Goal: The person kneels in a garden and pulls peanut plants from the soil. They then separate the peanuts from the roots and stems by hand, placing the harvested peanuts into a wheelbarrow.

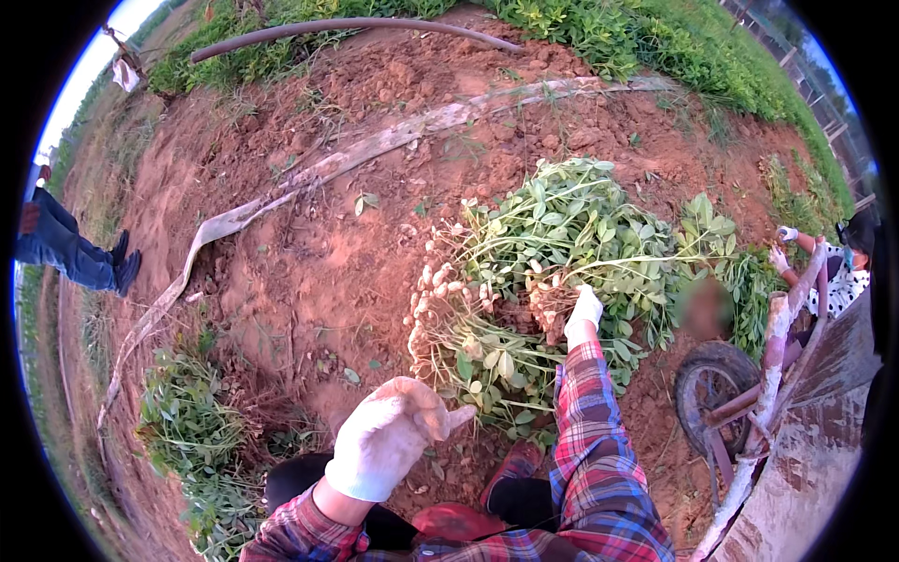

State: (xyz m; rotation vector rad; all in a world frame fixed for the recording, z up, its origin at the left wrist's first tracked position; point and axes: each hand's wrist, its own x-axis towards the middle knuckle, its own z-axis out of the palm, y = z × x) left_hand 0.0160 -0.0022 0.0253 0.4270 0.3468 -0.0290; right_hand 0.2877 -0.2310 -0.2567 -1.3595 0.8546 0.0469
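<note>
My right hand [584, 309], in a white glove, grips a peanut plant at the stem base, beside its cluster of pods [551, 298]. A heap of uprooted peanut plants [562, 218] lies around that hand, leaves mostly to the right. Pale pods [435, 288] and roots face left along the heap's edge. Closer to my body, my left hand [393, 435] wears a soiled white glove and is held above the soil. Its fingers are curled, with one digit pointing right towards the lower leaves; whether anything sits inside the curl is hidden.
A wheelbarrow [786, 386] with a tyre stands at right, near a person [836, 274] in white gloves. Another pile of plants [189, 421] lies at left. A flattened strip [337, 165] and a pipe [351, 24] cross the soil. Someone's legs [77, 242] show far left.
</note>
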